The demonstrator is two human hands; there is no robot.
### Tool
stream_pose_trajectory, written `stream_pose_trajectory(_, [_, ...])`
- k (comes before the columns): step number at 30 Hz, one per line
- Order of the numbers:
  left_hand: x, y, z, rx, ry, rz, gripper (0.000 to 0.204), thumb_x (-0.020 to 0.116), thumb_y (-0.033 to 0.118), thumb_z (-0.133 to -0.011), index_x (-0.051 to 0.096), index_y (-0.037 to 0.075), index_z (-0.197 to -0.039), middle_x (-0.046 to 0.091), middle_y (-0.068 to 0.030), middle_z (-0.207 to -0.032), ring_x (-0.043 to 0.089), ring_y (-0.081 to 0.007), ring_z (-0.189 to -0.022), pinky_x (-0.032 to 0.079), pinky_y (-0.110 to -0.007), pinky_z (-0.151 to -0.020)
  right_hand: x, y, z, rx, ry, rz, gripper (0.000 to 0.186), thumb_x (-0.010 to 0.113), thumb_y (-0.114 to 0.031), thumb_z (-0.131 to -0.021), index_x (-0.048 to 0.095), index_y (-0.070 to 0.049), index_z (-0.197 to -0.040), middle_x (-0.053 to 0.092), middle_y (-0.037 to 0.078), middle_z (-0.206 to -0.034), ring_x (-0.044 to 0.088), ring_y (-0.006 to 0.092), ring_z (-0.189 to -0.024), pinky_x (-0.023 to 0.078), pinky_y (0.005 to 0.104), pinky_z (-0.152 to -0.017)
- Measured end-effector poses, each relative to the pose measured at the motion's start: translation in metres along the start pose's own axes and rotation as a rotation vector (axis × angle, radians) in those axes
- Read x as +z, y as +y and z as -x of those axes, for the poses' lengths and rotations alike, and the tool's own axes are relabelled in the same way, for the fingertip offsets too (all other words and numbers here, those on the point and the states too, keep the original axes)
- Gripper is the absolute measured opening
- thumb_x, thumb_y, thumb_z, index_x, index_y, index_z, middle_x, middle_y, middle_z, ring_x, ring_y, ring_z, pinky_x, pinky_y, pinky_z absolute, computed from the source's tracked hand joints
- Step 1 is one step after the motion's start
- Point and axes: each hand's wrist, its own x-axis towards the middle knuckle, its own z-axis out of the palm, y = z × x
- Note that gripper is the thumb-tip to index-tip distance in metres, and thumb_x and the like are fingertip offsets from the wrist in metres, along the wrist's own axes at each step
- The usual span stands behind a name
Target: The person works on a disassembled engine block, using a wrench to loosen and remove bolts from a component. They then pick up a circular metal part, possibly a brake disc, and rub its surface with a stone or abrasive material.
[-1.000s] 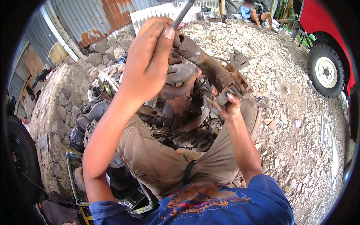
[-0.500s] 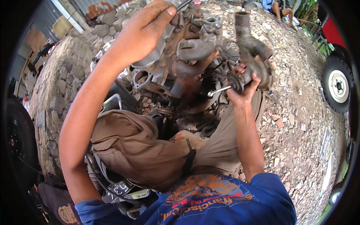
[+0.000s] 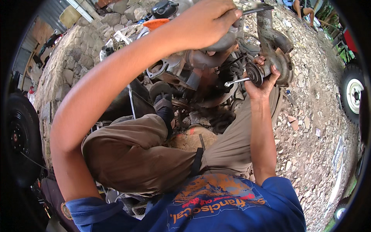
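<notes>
My right hand [image 3: 262, 83] is closed around a grimy cast-metal water pump [image 3: 279, 63], by its round dark hub [image 3: 254, 73]. The pump's pipe [image 3: 265, 29] points upward. A silver wrench [image 3: 237, 81] sticks out leftward from beside the hub; its other end is hidden. My left hand [image 3: 216, 23] reaches across the top of the view, its fingers closed on a thin dark metal bar [image 3: 258, 9]. The bar's tip lies at the pump pipe's upper end; whether they touch I cannot tell. Behind my left forearm stands a dirty engine [image 3: 197, 60], partly covered.
Beyond the engine are an orange piece [image 3: 156, 24] and a black rounded container [image 3: 164, 8]. Stones [image 3: 75, 60] are piled at left, near a black wheel [image 3: 19, 139]. Rubble covers the ground [image 3: 309, 108] at right, with a white-rimmed wheel [image 3: 353, 92]. A person [image 3: 303, 11] sits far off.
My left hand has swung right with the bar, toward the pump's pipe. My right hand still holds the pump. The view has shifted, showing the orange piece and black container.
</notes>
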Motion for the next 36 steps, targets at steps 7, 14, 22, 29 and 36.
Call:
stream_pose_trajectory(7, [0.003, -0.007, 0.007, -0.052, 0.041, 0.057, 0.026, 0.042, 0.017, -0.103, 0.053, -0.005, -0.098, 0.051, -0.02, -0.095, 0.053, -0.036, -0.094, 0.042, -0.042, -0.086, 0.006, 0.009, 0.01, 0.099, 0.008, 0.109, 0.041, 0.072, -0.036, -0.076, 0.055, -0.01, -0.103, 0.057, -0.001, -0.088, 0.055, 0.0135, -0.078, 0.048, 0.026, -0.069])
stream_pose_trajectory(14, [0.031, -0.016, 0.01, -0.072, 0.157, 0.155, 0.025, 0.044, 0.017, -0.102, 0.055, -0.005, -0.099, 0.052, -0.0196, -0.099, 0.053, -0.0358, -0.099, 0.042, -0.04, -0.09, 0.004, 0.015, 0.012, 0.117, 0.038, 0.274, 0.038, 0.071, -0.032, -0.077, 0.055, -0.008, -0.102, 0.057, 0.001, -0.087, 0.055, 0.0123, -0.077, 0.048, 0.0261, -0.072])
stream_pose_trajectory(22, [0.015, -0.02, 0.021, -0.337, 0.112, 0.473, 0.03, 0.048, 0.023, -0.103, 0.057, -0.005, -0.099, 0.052, -0.0139, -0.101, 0.059, -0.0278, -0.085, 0.048, -0.037, -0.084, -0.001, 0.023, 0.015, 0.228, 0.002, 0.262, 0.039, 0.071, -0.034, -0.076, 0.056, -0.007, -0.101, 0.057, 0.001, -0.084, 0.056, 0.014, -0.075, 0.052, 0.0256, -0.078])
stream_pose_trajectory(29, [0.022, -0.045, 0.035, -0.424, 0.042, 0.199, 0.043, 0.051, 0.036, -0.102, 0.06, -0.002, -0.121, 0.061, -0.0037, -0.106, 0.058, -0.0117, -0.083, 0.049, -0.028, -0.078, -0.006, 0.021, 0.012, 0.249, 0.082, 0.231, 0.039, 0.069, -0.033, -0.079, 0.055, -0.006, -0.103, 0.056, 0.003, -0.083, 0.055, 0.0152, -0.074, 0.05, 0.0265, -0.071])
stream_pose_trajectory(36, [0.01, -0.039, 0.042, -0.361, -0.048, 0.136, 0.041, 0.055, 0.034, -0.101, 0.06, 0.002, -0.126, 0.064, -0.0039, -0.103, 0.058, -0.0113, -0.083, 0.049, -0.028, -0.075, -0.011, 0.021, 0.021, 0.286, 0.002, 0.254, 0.038, 0.069, -0.034, -0.079, 0.056, -0.006, -0.102, 0.058, 0.004, -0.083, 0.058, 0.0143, -0.077, 0.053, 0.0266, -0.074])
